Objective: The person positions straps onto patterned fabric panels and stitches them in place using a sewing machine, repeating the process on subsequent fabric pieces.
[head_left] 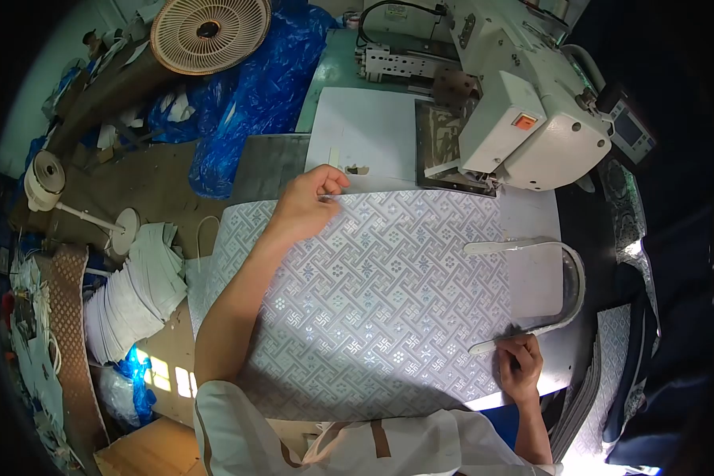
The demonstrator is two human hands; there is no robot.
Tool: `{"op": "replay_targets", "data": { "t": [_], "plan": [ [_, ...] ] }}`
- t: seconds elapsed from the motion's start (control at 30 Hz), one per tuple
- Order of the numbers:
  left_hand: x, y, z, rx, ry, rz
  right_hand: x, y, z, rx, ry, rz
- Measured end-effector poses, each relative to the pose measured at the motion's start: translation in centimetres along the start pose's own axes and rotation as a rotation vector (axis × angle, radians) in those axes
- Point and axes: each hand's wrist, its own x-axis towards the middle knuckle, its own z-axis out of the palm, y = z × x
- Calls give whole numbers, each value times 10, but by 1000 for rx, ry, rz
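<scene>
A silver-grey patterned sheet [373,293] lies across the work surface below the sewing machine [531,127]. At its upper left edge is my left hand [309,202], fingers curled over the edge; whether they pinch it is hard to tell. A pale U-shaped strap [577,278] rests at the right, both ends on the patterned sheet. My right hand [521,365] is at the strap's lower end, fingers bent against it and the sheet's right edge. A white sheet [365,127] with a small hole lies beyond my left hand, beside the machine's metal plate [438,143].
A fan [210,30] and blue plastic [262,87] are at the upper left. Another small fan [46,176] and a stack of white pieces [139,293] stand left. A control panel [633,131] is at the right, above stacked grey pieces [583,404].
</scene>
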Motion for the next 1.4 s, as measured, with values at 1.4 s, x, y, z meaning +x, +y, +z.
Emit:
{"op": "replay_targets", "data": {
  "t": [1.4],
  "plan": [
    [5,-16,-20,-274,-195,53,-2,-1,1,-10,86,-33]
  ]
}}
